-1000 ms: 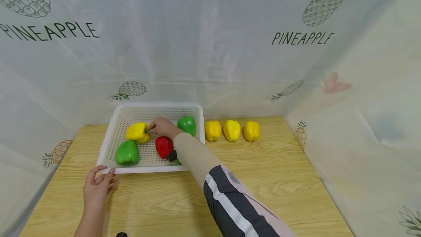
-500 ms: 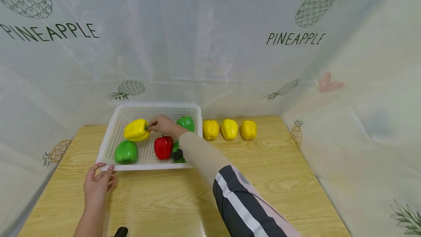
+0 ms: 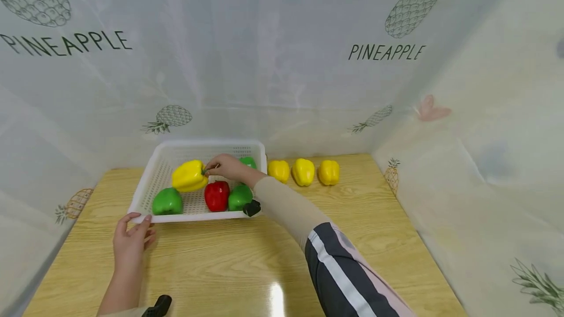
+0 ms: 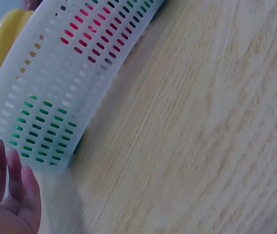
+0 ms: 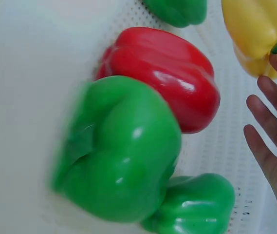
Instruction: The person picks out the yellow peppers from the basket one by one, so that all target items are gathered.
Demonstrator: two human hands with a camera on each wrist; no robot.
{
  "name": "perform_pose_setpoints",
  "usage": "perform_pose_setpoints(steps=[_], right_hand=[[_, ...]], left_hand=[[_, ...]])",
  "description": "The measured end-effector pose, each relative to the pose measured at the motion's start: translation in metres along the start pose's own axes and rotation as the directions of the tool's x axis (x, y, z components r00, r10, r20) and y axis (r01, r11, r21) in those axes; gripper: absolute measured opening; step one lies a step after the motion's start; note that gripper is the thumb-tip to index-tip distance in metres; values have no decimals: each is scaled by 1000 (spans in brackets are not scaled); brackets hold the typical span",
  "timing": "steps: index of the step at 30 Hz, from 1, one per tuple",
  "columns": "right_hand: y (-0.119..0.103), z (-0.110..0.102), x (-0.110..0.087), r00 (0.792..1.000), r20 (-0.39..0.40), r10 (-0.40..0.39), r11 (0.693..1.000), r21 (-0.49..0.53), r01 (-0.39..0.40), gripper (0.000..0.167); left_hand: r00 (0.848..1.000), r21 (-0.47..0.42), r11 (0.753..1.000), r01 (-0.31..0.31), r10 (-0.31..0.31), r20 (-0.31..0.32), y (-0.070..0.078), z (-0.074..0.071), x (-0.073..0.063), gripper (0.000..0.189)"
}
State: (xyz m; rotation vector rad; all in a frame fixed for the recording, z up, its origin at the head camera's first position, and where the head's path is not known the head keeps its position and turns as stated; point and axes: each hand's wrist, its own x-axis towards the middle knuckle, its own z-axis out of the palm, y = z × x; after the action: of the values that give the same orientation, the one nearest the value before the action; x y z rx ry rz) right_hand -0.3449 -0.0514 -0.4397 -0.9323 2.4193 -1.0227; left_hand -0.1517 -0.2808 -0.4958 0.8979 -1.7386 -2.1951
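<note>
My right hand (image 3: 227, 167) pinches the green stem of a yellow bell pepper (image 3: 188, 176), which hangs over the left part of a white perforated plastic basket (image 3: 211, 146). In the right wrist view this pepper (image 5: 257, 29) shows beside the thumb and fingertips. My left hand (image 3: 132, 238) holds the basket's near left corner by the rim. The left wrist view shows several of its fingers (image 4: 30, 187) straight, outside the wall. Inside the basket lie a red bell pepper (image 3: 217, 196) and green bell peppers (image 3: 167, 201), one partly hidden behind my right wrist.
Three yellow bell peppers (image 3: 303, 172) stand in a row on the wooden table (image 3: 343, 238), right of the basket. A pineapple-print sheet (image 3: 264, 62) hangs behind the table and along its sides. Black wrist devices (image 3: 159, 305) show at my wrists.
My right hand has lifted the yellow bell pepper by its stem and drawn it slightly to the right. The left hand stays at the basket corner. The head view has shifted slightly.
</note>
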Motion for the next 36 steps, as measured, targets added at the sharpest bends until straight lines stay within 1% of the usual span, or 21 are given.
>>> perform_pose_setpoints(steps=[6, 12, 18, 25, 32, 36], right_hand=[[3, 0, -15, 999, 18, -28, 999, -25, 28, 19], [5, -6, -31, 999, 31, -43, 998, -40, 45, 20], [9, -19, -48, 1000, 13, -12, 998, -59, 13, 20], [15, -26, -63, 999, 22, -43, 994, -96, 45, 20], [16, -31, -83, 999, 12, -45, 998, -45, 46, 20], [20, -34, -97, 999, -3, -47, 999, 12, 47, 19]], left_hand=[[1000, -17, 1000, -11, 10, -10, -2, 1, -1, 28], [999, -30, 999, -32, 32, -10, -2, 2, -1, 26], [999, -2, 999, -49, 49, 2, -2, 2, -1, 27], [998, 12, 998, -57, 57, 5, -3, 1, -2, 26], [999, 22, 999, -40, 40, 8, -2, -1, 0, 25], [999, 25, 999, -47, 47, 15, -2, 0, 0, 25]])
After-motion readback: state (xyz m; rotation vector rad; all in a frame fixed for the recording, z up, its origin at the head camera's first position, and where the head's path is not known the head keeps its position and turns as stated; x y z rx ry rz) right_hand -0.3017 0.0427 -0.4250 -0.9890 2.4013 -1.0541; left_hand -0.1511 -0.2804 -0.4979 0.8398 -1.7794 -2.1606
